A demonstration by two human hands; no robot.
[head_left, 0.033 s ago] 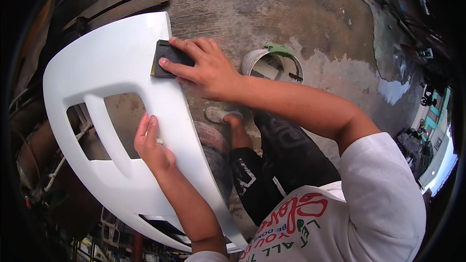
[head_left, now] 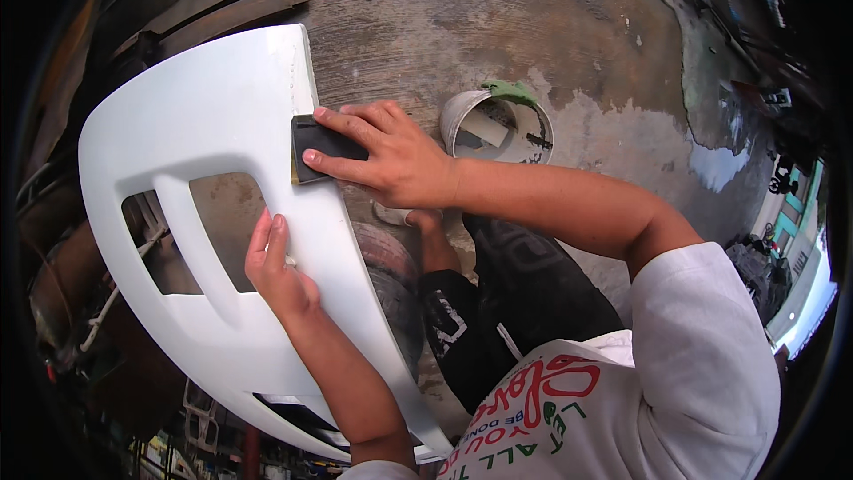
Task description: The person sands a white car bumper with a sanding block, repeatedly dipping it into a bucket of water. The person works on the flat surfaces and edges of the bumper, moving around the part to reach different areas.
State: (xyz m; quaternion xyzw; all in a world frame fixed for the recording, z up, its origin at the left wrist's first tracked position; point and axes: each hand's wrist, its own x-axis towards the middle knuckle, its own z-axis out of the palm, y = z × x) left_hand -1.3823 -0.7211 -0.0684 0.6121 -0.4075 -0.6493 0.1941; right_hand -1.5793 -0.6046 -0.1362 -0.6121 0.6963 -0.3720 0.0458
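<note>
A large white bumper-like panel (head_left: 195, 89) with cut-out openings lies to the left, its curved edge facing me. My right hand (head_left: 395, 156) grips a black sanding block (head_left: 322, 149), which lies flat on the panel near that edge. Thumb and fingers are spread over the block's top and side. My left hand (head_left: 283, 267) rests on the panel beside the larger opening, fingers extended and pointing away from me. A small pale spot shows by its palm; I cannot make out what it is.
A white bucket (head_left: 455, 120) with a green cloth (head_left: 511, 92) on its rim stands on the wet concrete floor (head_left: 569, 44), beyond my right forearm. A tyre (head_left: 391, 280) sits beneath the panel's edge. Wooden boards (head_left: 231, 13) and clutter line the left side.
My right hand has slid the sanding block toward me along the panel's edge, baring the far stretch of it. My left hand has stayed in place.
</note>
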